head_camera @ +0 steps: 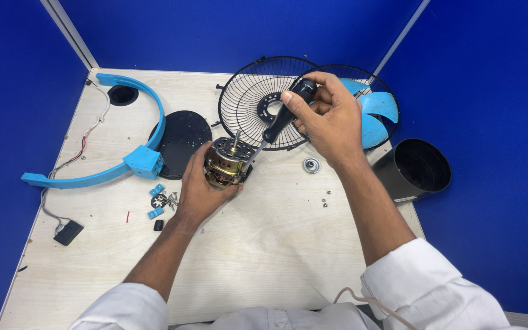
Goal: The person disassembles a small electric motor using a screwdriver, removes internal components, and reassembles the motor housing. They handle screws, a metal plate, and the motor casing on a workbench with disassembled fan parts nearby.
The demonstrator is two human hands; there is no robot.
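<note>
A fan motor [226, 160] with copper windings and an upright shaft sits near the middle of the pale wooden table [264, 244]. My left hand [198, 190] grips it from the near side. My right hand [330, 116] is closed around the black handle of a screwdriver [279, 122], whose metal tip slants down to the motor's right side. Behind my right hand lies a black wire fan guard [253, 98], and a second guard with blue fan blades [379, 110] lies beside it.
A blue curved fan frame [135, 156] and a black round disc [183, 137] lie at the left. Small screws and blue clips [161, 200] are scattered near my left wrist. A bearing [311, 165] and a black cylindrical housing [415, 168] sit at the right. Blue partition walls surround the table.
</note>
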